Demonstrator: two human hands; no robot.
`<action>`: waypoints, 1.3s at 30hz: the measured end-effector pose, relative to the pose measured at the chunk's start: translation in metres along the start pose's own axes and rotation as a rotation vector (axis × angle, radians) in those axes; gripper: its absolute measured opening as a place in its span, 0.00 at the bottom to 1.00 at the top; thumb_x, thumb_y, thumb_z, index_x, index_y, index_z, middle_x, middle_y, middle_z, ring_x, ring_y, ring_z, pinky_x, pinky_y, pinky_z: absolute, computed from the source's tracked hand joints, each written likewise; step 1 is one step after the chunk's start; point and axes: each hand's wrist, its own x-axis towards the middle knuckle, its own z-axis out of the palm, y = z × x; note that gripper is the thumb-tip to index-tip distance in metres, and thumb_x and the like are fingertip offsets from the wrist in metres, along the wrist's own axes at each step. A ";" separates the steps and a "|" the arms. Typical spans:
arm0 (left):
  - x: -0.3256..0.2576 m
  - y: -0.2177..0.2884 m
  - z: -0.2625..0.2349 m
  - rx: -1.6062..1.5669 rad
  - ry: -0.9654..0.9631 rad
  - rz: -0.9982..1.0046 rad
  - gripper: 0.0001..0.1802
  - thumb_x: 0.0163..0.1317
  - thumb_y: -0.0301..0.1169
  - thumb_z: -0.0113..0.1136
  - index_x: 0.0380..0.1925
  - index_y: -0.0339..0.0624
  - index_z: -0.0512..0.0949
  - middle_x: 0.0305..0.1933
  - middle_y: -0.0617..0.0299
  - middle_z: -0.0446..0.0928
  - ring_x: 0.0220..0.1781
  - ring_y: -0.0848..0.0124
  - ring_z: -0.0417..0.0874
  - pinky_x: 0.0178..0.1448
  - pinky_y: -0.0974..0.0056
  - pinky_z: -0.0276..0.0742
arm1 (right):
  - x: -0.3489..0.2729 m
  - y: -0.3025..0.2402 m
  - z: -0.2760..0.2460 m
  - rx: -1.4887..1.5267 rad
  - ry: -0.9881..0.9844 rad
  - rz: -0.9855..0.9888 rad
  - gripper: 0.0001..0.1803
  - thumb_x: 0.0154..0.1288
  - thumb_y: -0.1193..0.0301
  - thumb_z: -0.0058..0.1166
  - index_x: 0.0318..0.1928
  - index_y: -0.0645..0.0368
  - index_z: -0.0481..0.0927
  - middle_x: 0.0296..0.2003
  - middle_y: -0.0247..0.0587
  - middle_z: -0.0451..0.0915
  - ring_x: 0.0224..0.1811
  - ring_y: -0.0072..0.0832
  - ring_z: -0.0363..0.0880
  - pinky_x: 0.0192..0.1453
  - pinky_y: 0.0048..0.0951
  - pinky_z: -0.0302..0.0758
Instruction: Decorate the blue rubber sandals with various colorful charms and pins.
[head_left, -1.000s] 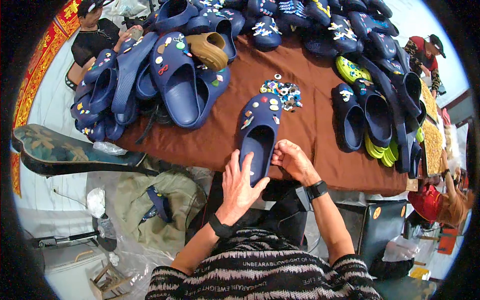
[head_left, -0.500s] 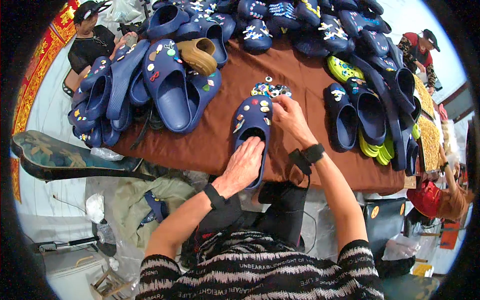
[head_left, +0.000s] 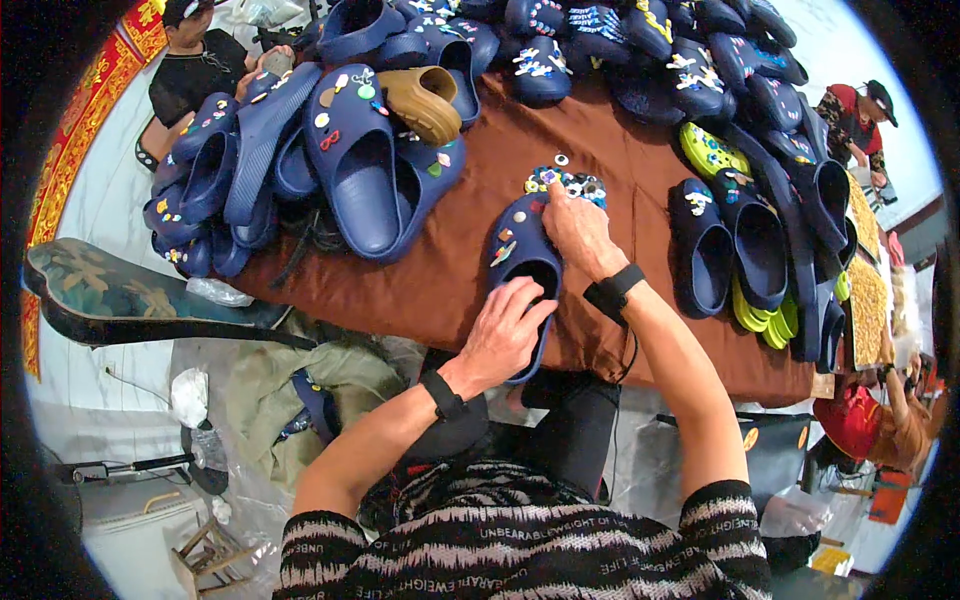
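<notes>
A navy clog (head_left: 518, 245) lies on the brown cloth in front of me, toe pointing away, with several small coloured charms on its upper. My left hand (head_left: 505, 332) grips the clog at its opening, fingers curled over the rim and partly inside. Just beyond the toe lies a small heap of shoe charms (head_left: 588, 187), mostly black, white and blue. Over the clog's right toe side, my right hand (head_left: 582, 235) reaches to the near left of this heap. Its fingers are bent together at the charms, and whatever sits between the fingertips is hidden.
Decorated navy clogs (head_left: 350, 170) are piled at the left, with a brown clog (head_left: 425, 105) among them. More clogs (head_left: 705, 245) line the right and far sides, some lime green (head_left: 712, 150). A patterned bench (head_left: 140, 295) stands left. Co-workers (head_left: 200, 70) sit around the table.
My right hand has moved from beside the clog's toe onto the charm heap, now covering part of the upper. My left hand has drawn slightly back out of the opening. The view has shifted a little.
</notes>
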 end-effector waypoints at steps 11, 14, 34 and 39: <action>0.017 0.018 -0.002 0.117 -0.033 -0.198 0.44 0.63 0.46 0.65 0.76 0.45 0.59 0.80 0.40 0.49 0.82 0.41 0.46 0.80 0.34 0.42 | 0.002 0.028 -0.017 0.400 -0.233 -0.046 0.21 0.70 0.62 0.57 0.52 0.66 0.71 0.33 0.59 0.83 0.30 0.49 0.85 0.32 0.41 0.79; 0.011 0.014 0.001 0.127 0.001 -0.192 0.43 0.62 0.42 0.66 0.75 0.49 0.60 0.80 0.43 0.51 0.81 0.41 0.49 0.79 0.32 0.46 | 0.001 0.016 -0.021 0.306 -0.227 -0.054 0.16 0.70 0.66 0.54 0.50 0.66 0.71 0.33 0.63 0.83 0.31 0.53 0.84 0.34 0.47 0.78; 0.014 0.016 0.002 0.150 -0.008 -0.212 0.37 0.64 0.39 0.63 0.73 0.52 0.65 0.80 0.44 0.50 0.81 0.42 0.48 0.80 0.35 0.46 | -0.009 -0.004 -0.016 0.225 -0.056 -0.021 0.14 0.74 0.63 0.53 0.50 0.59 0.73 0.31 0.62 0.84 0.39 0.59 0.84 0.42 0.57 0.76; 0.016 0.017 0.002 0.145 -0.022 -0.208 0.36 0.64 0.39 0.63 0.72 0.52 0.65 0.80 0.44 0.51 0.81 0.43 0.49 0.80 0.35 0.46 | -0.007 0.011 -0.003 0.199 -0.034 -0.064 0.12 0.70 0.74 0.50 0.52 0.60 0.71 0.30 0.63 0.83 0.36 0.61 0.84 0.38 0.58 0.75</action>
